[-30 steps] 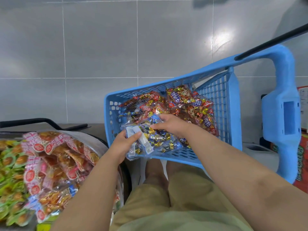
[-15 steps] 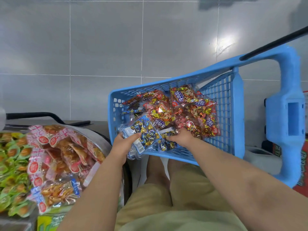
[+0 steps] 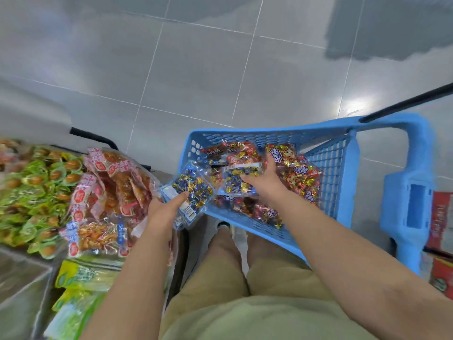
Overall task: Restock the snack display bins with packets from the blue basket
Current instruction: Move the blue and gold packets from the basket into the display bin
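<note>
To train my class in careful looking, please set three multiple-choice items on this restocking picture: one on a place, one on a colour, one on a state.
1. Where is the right hand?
A. On the floor tiles
B. Inside the blue basket
C. On the person's knee

2. What colour wraps the snacks at far left?
A. Green
B. Purple
C. Black

3. The left hand is:
A. open and empty
B. gripping a blue-and-gold candy packet
C. pressing the basket's handle

Answers: B, its fingers lie among packets within the basket's walls; A, green wrappers fill that pile; B, its thumb lies over the packet.
</note>
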Motion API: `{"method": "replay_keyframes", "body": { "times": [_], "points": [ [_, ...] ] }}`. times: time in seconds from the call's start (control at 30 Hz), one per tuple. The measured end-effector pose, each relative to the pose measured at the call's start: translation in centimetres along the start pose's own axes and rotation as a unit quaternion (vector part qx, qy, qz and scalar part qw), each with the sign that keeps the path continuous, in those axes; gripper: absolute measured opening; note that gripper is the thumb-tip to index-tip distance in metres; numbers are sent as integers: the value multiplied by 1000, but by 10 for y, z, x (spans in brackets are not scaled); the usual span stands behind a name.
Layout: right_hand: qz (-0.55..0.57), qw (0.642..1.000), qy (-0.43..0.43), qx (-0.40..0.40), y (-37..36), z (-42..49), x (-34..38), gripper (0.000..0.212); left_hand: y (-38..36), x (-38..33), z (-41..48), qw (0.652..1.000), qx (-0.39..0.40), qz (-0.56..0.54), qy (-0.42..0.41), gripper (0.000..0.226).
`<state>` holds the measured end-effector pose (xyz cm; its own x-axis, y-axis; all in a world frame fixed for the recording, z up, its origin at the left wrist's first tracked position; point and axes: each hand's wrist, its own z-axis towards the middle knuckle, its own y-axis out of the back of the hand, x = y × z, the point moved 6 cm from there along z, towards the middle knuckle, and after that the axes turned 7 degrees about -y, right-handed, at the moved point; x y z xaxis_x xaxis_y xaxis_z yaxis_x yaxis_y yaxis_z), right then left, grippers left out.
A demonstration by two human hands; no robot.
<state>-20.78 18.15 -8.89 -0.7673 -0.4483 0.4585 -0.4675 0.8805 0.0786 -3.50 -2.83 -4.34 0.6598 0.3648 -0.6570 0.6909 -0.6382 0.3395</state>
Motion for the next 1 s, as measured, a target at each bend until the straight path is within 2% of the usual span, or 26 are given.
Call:
{"method": "replay_keyframes", "body": {
  "times": [0.03,0.1,0.2,0.27,0.37,0.43,0.5,0.57,0.6,0.67,0.8,0.87,0.9,1.0],
  "points": [
    [-10,999,44,14,-7,-11,18,98,6,-4,-5,1000,-11,-8,-11,34],
    [-91,989,101,50,-24,-36,49,76,19,-9,-14,998,-30,-42,-32,39],
    [-166,973,132,95,-57,-75,76,31,43,-16,-35,993,-50,-95,-55,39],
    [-157,970,128,134,-81,-100,83,17,64,-18,-50,986,-57,-140,-74,38],
    [-153,952,141,223,-123,-145,80,29,108,-16,-76,972,-87,-190,-105,32],
    [-223,917,178,277,-152,-177,74,49,144,-7,-94,959,-116,-226,-122,30],
    [-347,856,223,312,-183,-210,61,73,184,8,-115,946,-150,-259,-128,30],
    [-465,777,301,301,-218,-243,45,92,227,24,-137,932,-183,-280,-140,29],
    [-500,740,349,284,-237,-261,37,94,249,33,-149,926,-198,-285,-146,28],
    [-515,695,428,263,-276,-296,18,88,293,52,-173,913,-228,-298,-160,28],
    [-494,633,538,256,-345,-349,-20,57,370,95,-218,896,-277,-292,-187,25],
    [-505,602,565,252,-376,-368,-41,56,402,121,-237,888,-296,-298,-187,25],
    [-517,591,569,247,-390,-377,-52,57,417,135,-245,884,-312,-298,-180,30],
    [-526,558,605,213,-426,-402,-82,50,454,177,-267,873,-356,-302,-140,69]
  ]
}}
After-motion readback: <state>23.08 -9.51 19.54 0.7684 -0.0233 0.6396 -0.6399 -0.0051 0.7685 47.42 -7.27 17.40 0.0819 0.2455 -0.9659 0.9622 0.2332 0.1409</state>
